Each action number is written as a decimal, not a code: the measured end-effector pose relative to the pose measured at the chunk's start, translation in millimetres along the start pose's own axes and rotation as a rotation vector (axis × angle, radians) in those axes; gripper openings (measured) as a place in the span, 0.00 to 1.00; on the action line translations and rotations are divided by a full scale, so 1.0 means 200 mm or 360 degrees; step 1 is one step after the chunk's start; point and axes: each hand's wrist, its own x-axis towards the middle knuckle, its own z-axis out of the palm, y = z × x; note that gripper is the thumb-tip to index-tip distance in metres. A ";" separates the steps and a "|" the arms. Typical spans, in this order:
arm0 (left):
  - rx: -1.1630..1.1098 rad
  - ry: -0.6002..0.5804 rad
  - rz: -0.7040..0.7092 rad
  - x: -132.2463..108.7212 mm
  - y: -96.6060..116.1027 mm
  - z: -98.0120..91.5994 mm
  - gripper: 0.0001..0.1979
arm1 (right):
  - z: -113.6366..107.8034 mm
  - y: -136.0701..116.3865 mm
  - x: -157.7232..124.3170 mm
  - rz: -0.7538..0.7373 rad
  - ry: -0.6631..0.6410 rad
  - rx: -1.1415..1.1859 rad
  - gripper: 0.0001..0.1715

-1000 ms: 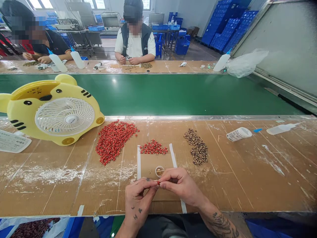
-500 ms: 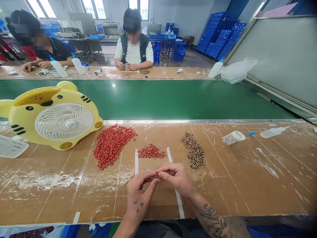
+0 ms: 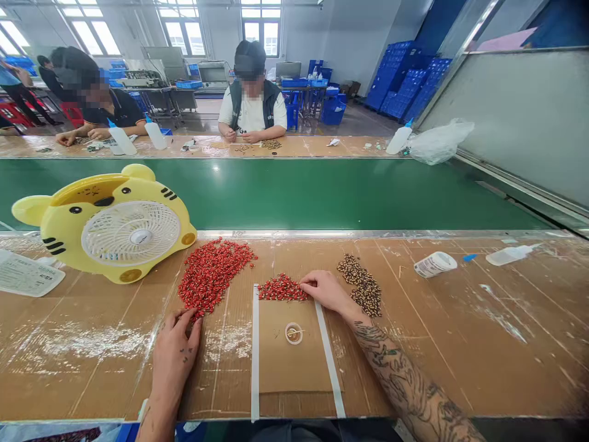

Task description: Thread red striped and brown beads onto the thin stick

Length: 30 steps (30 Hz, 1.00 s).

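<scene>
Factory assembly line: green conveyor belt [image 3: 322,193], stacked blue crates [image 3: 405,86], seated workers.

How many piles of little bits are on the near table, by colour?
Red: 2, the big red pile and the small red pile
Brown: 1, the brown pile
Total: 3

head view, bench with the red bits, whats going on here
A person works at a cardboard-covered workbench. Their left hand rests with fingertips at the near edge of the large pile of small red pieces; the right hand touches the right end of the smaller red pile, beside a heap of dark brown pieces. A small round cap of amber liquid sits between the hands. Two other people work across the green conveyor belt.
</scene>
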 end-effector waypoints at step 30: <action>-0.1793 -0.0441 -0.0533 -0.16 0.51 0.09 0.05 | 0.13 -0.06 -0.43 -0.0492 -0.0106 0.0135 0.15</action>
